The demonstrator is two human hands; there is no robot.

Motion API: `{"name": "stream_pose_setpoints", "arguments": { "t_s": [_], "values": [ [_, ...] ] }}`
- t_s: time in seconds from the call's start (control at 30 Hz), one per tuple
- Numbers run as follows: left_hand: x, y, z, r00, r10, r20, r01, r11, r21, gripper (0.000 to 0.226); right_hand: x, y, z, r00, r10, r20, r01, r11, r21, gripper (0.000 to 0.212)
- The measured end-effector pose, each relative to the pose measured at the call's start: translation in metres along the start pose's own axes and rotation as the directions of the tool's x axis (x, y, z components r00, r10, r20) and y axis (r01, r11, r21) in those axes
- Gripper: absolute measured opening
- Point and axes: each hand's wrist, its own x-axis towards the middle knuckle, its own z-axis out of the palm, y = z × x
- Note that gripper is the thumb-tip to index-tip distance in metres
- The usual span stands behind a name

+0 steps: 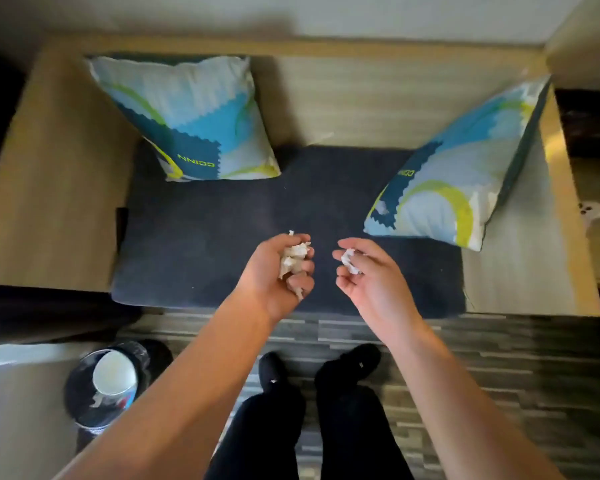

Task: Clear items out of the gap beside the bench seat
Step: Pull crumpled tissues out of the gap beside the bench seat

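A: Paper scraps, that was what we had in both hands. Our left hand was curled nearly closed around the bigger wad, fingers wrapped over it, bits poking out above and below the fist. Our right hand was half open, palm turned in, pinching a smaller scrap between thumb and fingertips.

B: And where were we holding them?

A: Over the front half of the dark cushion, the hands near each other but apart, neither touching the seat. The gap itself ran as a dark slot along the cushion's left edge, against the wooden side panel. We couldn't see into it, so we couldn't tell whether more was left down there.

B: So which way did the paper have to go?

A: Down and to our left, we judged. The bin stood on the floor by our left foot, below the bench's left corner, open end up, a paper cup already lying inside. Our left hand was the nearer one, and it held the larger load.

B: And the right?

A: It would have had to cross over our legs, or pass its scrap to the left first. The loose pinch looked likelier to shed bits on the way.
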Motion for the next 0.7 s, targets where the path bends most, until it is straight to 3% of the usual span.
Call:
{"name": "stream_pose_setpoints", "arguments": {
  "t_s": [0.13, 0.27, 0.5, 0.7],
  "values": [
    [-0.102, 0.034, -0.002, 0.991, 0.123, 0.054, -0.119, 0.990, -0.077, 0.007, -0.067, -0.039, 0.083, 0.999, -0.020, 0.046, 0.019, 1.000, 0.025, 0.042],
    [-0.174, 0.051, -0.005, 0.966, 0.227, 0.123, -0.198, 0.957, -0.210, 0.007, -0.123, -0.067, 0.135, 0.980, -0.100, 0.173, 0.107, 0.994, -0.032, 0.035],
    [-0.246, 0.079, -0.006, 0.907, 0.363, 0.215, -0.296, 0.911, -0.289, 0.008, -0.176, -0.112, 0.187, 0.873, -0.248, 0.420, 0.332, 0.933, -0.139, 0.024],
    [-0.279, 0.091, -0.023, 0.853, 0.507, 0.122, -0.425, 0.812, -0.400, 0.008, -0.183, -0.122, 0.233, 0.845, -0.230, 0.482, 0.364, 0.909, -0.204, 0.029]
  ]
}}
